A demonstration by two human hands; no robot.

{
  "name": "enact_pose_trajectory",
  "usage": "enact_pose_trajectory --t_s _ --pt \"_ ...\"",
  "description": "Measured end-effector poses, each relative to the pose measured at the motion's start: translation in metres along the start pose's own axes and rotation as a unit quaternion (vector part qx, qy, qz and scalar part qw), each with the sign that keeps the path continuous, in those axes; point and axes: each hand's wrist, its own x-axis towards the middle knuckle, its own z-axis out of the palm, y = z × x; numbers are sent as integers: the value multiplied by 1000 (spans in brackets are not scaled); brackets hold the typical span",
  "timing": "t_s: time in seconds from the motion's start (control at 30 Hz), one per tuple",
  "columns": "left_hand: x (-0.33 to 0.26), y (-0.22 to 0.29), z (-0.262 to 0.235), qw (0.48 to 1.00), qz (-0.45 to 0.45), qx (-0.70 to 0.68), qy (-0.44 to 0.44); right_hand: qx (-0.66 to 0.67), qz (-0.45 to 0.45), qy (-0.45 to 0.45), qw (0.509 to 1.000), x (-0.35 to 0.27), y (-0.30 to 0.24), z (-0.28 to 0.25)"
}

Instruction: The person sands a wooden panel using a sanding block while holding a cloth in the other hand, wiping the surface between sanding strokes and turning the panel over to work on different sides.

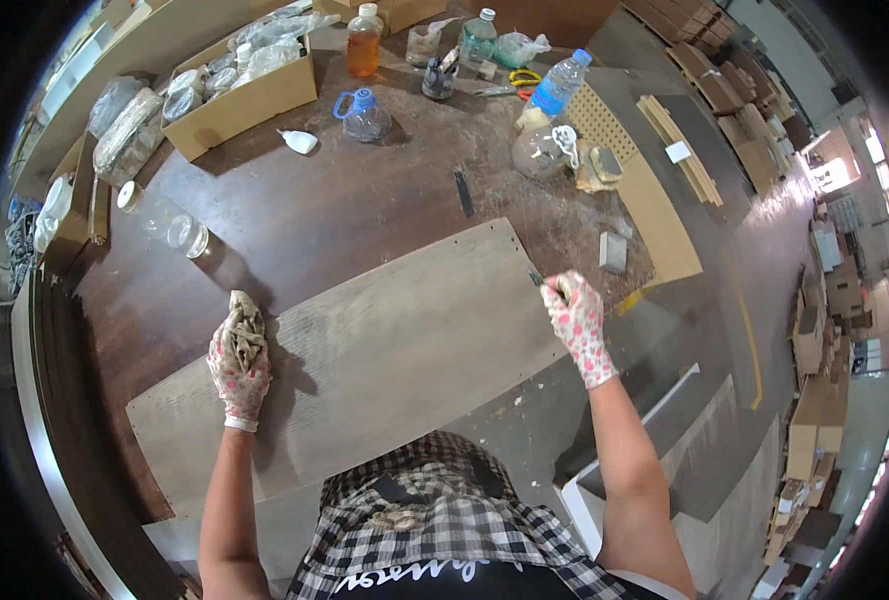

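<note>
Closest to the camera is the person's checked shirt [435,530], and both bare forearms are reaching up from it onto a long grey-brown wood panel [365,360] that's lying flat on the dark bench [315,210]. The left hand [238,362], in a floral glove, is pressing a scrunched-up rag [244,325] onto the board near its left end, with the fingers curled shut around the cloth. The right hand [578,322], same kind of glove, is sitting at the panel's far right corner, fingers closed on a small dark tool [537,279] that's poking out just beyond the fingertips; can't really tell what kind of tool it is.

My guess is the panel is stiff, flat and fairly light for its size, probably a bit slick on that laminated face, so gripping it by the long edges or a corner looks smarter than by the flat surface.

Well beyond the fingers there's a clear glass jar [170,228] on its side, a cardboard box [248,95] of bagged stuff, and some plastic bottles [562,82].
</note>
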Motion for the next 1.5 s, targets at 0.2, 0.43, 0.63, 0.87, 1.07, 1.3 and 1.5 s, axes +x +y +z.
enact_pose_trajectory --t_s 0.2,0.43,0.63,0.87,1.07,1.3,1.5 --pt "0 9 2 998 7 -67 11 -191 -31 -60 979 -81 -46 54" --pt "-12 -35 -13 989 93 -114 34 -237 -145 -110 954 -123 -111 92" --pt "-42 -143 -99 989 -36 -108 99 -102 -144 -101 979 -160 -191 117" --pt "-71 -190 -147 986 -85 -76 125 -59 -39 59 996 -129 -132 96" --pt "-76 -194 -152 991 -99 12 93 11 -320 -1 947 -188 -263 154" --pt "-79 -212 -160 997 -55 -35 43 -157 -136 -61 976 -169 -226 143" --pt "-80 -203 -160 988 -87 -97 81 -155 -69 -212 962 -183 -219 168"
